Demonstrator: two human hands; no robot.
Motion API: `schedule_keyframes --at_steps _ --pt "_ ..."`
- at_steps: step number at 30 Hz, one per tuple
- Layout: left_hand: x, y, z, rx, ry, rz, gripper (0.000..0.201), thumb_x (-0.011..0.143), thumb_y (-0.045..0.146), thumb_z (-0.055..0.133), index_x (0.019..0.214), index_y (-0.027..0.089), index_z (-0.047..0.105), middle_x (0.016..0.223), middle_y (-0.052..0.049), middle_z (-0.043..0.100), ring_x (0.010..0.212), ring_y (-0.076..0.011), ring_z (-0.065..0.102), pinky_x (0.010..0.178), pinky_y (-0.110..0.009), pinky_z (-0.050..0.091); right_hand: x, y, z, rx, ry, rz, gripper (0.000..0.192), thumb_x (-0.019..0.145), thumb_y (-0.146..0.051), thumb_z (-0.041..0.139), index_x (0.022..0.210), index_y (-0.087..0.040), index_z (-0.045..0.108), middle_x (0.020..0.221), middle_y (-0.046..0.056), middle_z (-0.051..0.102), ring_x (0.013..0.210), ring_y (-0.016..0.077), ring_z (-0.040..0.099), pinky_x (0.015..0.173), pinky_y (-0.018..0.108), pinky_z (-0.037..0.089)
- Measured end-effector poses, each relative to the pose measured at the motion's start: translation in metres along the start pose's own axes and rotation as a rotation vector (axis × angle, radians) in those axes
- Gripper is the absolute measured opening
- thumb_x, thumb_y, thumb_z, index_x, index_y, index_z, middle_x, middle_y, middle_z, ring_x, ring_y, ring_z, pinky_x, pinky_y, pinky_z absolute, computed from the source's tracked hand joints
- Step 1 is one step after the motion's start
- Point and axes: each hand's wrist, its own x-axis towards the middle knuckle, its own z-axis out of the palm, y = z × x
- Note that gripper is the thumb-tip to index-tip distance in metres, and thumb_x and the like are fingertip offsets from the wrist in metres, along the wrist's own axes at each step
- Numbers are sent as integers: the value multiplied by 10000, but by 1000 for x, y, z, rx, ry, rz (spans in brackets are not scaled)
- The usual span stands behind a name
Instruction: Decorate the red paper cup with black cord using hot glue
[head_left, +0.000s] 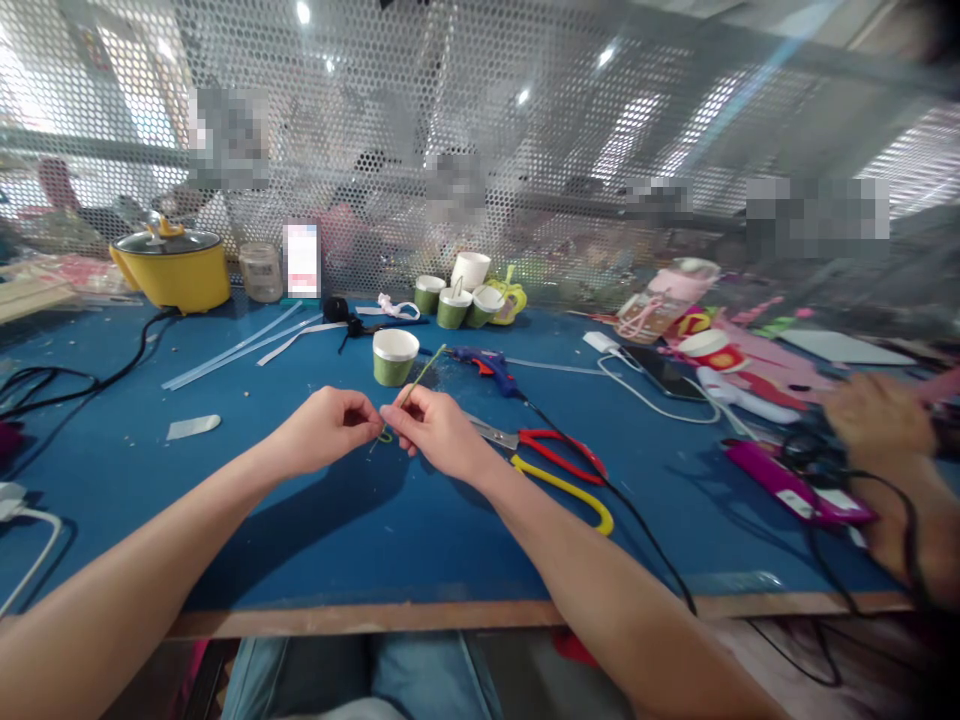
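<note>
Both hands meet over the middle of the blue table [225, 500]; left hand [326, 428] and right hand [435, 430] each pinch shut on a thin green wire [411, 388], its free end slanting up toward the paper cup [394, 356]; risk, I'd judge: springy wire slipping, or snagging the scissors [555, 462] just beside the right wrist.

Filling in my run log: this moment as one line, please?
left hand: pinches green stem | right hand: pinches same stem | behind: green cup | right: scissors
</note>
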Motion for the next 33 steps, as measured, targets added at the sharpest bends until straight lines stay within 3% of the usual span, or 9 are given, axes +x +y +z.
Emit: schedule_keyframes --at_steps 10,16,24,33 --pt "0 -3 7 41 61 14 146 656 286 552 662 143 580 585 -10 591 517 -113 487 488 -222 367 0 0 1 -34 52 -8 207 778 -333 507 659 -170 458 473 -46 487 396 77 466 397 194 382" --pt "-1 -1 10 66 92 -10 156 664 290 535 625 141 558 555 1 553 502 -104 439 473 -221 334 -1 2 3 -33 62 -25 223 767 -342 529 645 -169 457 486 -45 475 412 77 457 399 196 381" --pt "0 -2 6 -97 -35 -19 177 655 301 553 580 144 524 513 39 487 473 -79 381 457 -210 289 0 -2 -2 135 -110 -66 161 783 -310 511 729 -160 494 564 -31 503 506 79 493 463 196 436" --pt "0 -3 6 -160 -64 -34 162 648 297 582 621 141 551 530 47 503 489 -78 405 469 -203 299 -1 -2 -2 5 -22 -12 233 781 -364 507 662 -173 445 461 -57 459 393 67 430 383 181 347"
